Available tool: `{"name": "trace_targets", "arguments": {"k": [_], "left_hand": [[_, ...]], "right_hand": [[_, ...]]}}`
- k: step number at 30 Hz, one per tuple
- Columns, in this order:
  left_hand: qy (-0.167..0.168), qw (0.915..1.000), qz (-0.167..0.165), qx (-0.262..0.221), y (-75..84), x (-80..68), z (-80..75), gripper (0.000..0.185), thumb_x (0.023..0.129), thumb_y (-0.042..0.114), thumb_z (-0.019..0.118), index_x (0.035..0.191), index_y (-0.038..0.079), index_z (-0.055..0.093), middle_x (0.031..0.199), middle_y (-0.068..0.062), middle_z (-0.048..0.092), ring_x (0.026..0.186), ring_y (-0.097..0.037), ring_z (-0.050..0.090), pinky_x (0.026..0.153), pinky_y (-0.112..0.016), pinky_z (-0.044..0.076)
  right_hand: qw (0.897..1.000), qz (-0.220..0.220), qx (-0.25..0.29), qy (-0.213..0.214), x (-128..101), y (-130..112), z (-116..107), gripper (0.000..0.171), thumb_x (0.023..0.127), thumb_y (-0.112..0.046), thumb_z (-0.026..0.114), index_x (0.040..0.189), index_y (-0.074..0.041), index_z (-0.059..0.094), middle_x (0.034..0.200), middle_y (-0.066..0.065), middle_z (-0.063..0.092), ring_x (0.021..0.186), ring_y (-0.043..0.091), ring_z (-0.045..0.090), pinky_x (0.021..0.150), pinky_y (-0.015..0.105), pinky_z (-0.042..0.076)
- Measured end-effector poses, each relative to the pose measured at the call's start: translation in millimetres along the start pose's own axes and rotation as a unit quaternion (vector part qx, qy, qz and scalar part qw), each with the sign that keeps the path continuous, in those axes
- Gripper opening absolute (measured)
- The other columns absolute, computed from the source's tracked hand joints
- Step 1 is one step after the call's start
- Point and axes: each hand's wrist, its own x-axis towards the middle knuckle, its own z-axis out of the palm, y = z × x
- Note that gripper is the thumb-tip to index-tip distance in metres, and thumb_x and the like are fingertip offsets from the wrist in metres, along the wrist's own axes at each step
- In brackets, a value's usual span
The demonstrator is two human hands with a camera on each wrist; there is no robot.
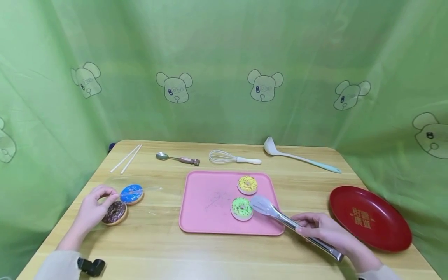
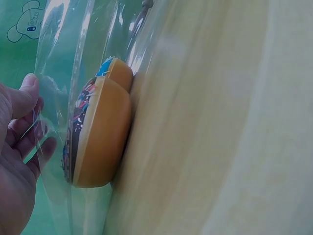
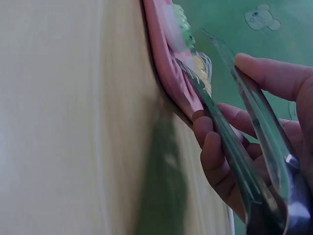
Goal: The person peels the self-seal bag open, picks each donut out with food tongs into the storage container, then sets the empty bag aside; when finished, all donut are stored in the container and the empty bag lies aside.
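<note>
My left hand (image 1: 95, 207) pinches the edge of a clear plastic bag (image 2: 54, 93). Inside the bag lie a chocolate donut (image 1: 115, 213) and, just behind it, a blue donut (image 1: 132, 194), both with sprinkles. The right hand (image 1: 323, 230) grips metal tongs (image 1: 289, 222), thumb on one arm and fingers round the other. In the right wrist view the tongs' arms stand apart. Their tips are beside a green donut (image 1: 242, 209) on the pink tray (image 1: 204, 202). A yellow donut (image 1: 247, 184) sits behind the green one on the same tray.
Along the back of the wooden table lie white chopsticks (image 1: 126, 158), a spoon (image 1: 177, 158), a whisk (image 1: 234, 157) and a ladle (image 1: 301, 156). To the right stands a red oval plate (image 1: 388, 225). A green curtain (image 1: 220, 116) hangs behind and at both sides.
</note>
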Motion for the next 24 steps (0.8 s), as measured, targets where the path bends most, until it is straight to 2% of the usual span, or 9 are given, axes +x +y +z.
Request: {"name": "trace_targets", "arguments": {"k": [3,7,17,24], "left_hand": [[0.001,1.0,0.001,0.001,-0.9,0.8,-0.8,0.006,0.088,0.01,0.063,0.09,0.004,0.062,0.094,-0.007,0.059,0.089,0.001,0.047,0.08,-0.017,0.041],[0.004,1.0,0.008,0.002,-1.6,0.8,-1.7,0.004,0.088,0.01,0.064,0.089,0.006,0.062,0.092,-0.006,0.059,0.087,0.001,0.047,0.08,-0.018,0.042],[0.003,0.9999,0.011,-0.001,-0.9,-0.8,0.6,0.004,0.087,0.008,0.064,0.089,0.005,0.062,0.092,-0.005,0.059,0.088,-0.001,0.048,0.08,-0.017,0.041],[0.01,0.9997,0.023,0.002,-0.9,0.5,3.2,0.005,0.086,0.005,0.065,0.089,0.002,0.062,0.091,-0.008,0.059,0.086,0.002,0.048,0.079,-0.014,0.041]], "right_hand": [[0.999,-0.004,-0.02,0.026,-2,-1,-6,0.047,0.086,-0.02,0.065,0.125,0.005,0.052,0.102,0.012,0.061,0.086,0.019,0.055,0.07,0.026,0.049],[0.999,-0.013,-0.013,0.042,-3,-4,-9,0.046,0.087,-0.019,0.065,0.124,0.005,0.052,0.103,0.014,0.062,0.086,0.018,0.056,0.07,0.027,0.051],[0.999,-0.009,0.042,0.032,5,-13,-2,0.051,0.088,-0.02,0.064,0.127,0.009,0.048,0.104,0.022,0.06,0.083,0.022,0.058,0.068,0.03,0.053],[0.998,-0.04,0.049,0.027,17,-26,7,0.049,0.088,-0.018,0.064,0.126,0.009,0.049,0.102,0.022,0.06,0.081,0.021,0.059,0.066,0.029,0.051]]}}
